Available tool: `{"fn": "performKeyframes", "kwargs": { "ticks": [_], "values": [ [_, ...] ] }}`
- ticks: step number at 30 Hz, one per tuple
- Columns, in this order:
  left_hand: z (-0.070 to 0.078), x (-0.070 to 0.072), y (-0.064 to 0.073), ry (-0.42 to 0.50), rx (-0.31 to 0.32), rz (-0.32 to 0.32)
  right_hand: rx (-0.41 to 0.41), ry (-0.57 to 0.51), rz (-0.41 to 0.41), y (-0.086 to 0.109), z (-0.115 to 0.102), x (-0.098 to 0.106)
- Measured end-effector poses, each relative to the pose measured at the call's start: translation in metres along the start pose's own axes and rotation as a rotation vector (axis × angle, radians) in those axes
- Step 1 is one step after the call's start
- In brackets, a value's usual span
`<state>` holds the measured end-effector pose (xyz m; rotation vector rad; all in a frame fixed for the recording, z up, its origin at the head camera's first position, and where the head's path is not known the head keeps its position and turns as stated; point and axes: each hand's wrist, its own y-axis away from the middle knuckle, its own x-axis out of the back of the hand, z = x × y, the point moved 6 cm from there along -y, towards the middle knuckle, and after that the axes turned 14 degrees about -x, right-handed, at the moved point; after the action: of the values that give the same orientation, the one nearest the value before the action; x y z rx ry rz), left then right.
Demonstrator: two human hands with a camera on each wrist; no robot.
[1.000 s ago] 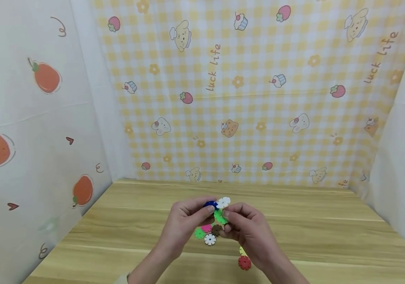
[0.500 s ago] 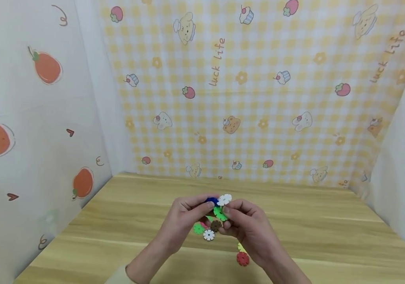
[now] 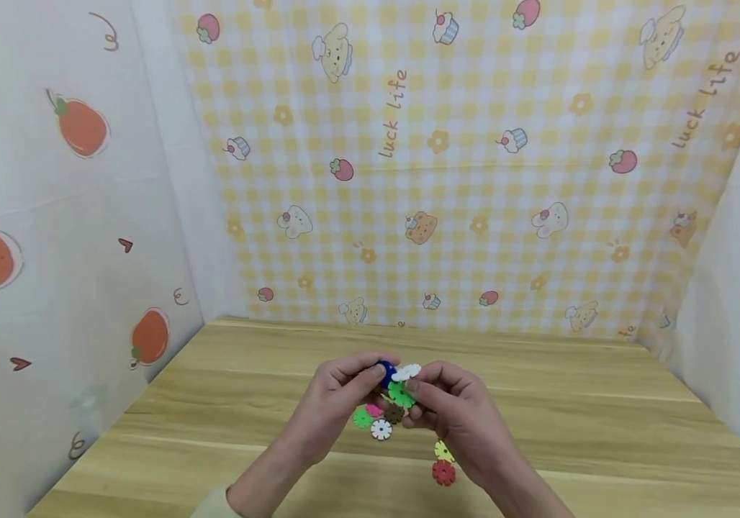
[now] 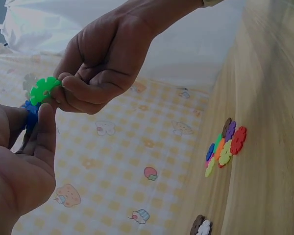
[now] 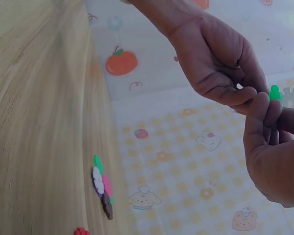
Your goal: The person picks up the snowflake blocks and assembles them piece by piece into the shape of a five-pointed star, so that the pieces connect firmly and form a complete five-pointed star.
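Above the table my two hands meet over small notched plastic discs. My left hand point(image 3: 337, 394) pinches a dark blue disc point(image 3: 386, 374) between thumb and forefinger. With thumb and fingers my right hand point(image 3: 450, 403) pinches a bright green disc point(image 3: 399, 393) by its edge. A white disc point(image 3: 407, 373) sits tilted against the blue and green ones, seen nearly edge-on. In the left wrist view the green disc point(image 4: 44, 90) stands on top of the blue disc point(image 4: 32, 115). From the right wrist only a green edge point(image 5: 275, 93) shows past the fingertips.
On the wooden table point(image 3: 214, 432), beneath the hands, lie a green disc point(image 3: 363, 419), a pink disc point(image 3: 373, 409), a brown disc point(image 3: 394, 413) and a white disc point(image 3: 381, 430). A yellow disc point(image 3: 444, 451) and a red disc point(image 3: 444, 473) lie by the right wrist. Patterned cloth walls point(image 3: 441, 194) stand behind.
The white disc has tipped from face-on to nearly edge-on. The blue disc has turned and shows more of its face. Both hands keep their grips in nearly the same place.
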<state>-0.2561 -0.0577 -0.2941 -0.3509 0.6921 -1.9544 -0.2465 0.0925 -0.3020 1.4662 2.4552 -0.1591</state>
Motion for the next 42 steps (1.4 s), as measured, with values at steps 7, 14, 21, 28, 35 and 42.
{"fn": "performKeyframes", "kwargs": {
  "ticks": [7,14,21,28,35,42],
  "values": [
    [0.0020,-0.0021,0.0002,-0.018,-0.082,0.033,0.000,0.016,0.015,0.0018,-0.0013,-0.0021],
    [0.0013,-0.0035,0.0028,-0.079,-0.121,0.064,-0.024,-0.033,0.027,0.0021,-0.0013,-0.0023],
    [0.0014,-0.0077,0.0050,-0.141,-0.196,0.080,-0.044,-0.079,0.066,0.0006,0.0012,0.0017],
    [0.0072,-0.0080,0.0031,-0.121,-0.268,0.022,-0.067,-0.064,0.130,0.0002,0.0031,0.0047],
    [0.0043,-0.0040,0.0022,-0.109,-0.160,0.051,-0.078,-0.074,0.097,0.0013,0.0011,0.0034],
    [0.0050,0.0016,0.0022,-0.111,-0.108,0.112,-0.095,-0.145,-0.043,0.0018,0.0022,-0.0038]
  ]
}}
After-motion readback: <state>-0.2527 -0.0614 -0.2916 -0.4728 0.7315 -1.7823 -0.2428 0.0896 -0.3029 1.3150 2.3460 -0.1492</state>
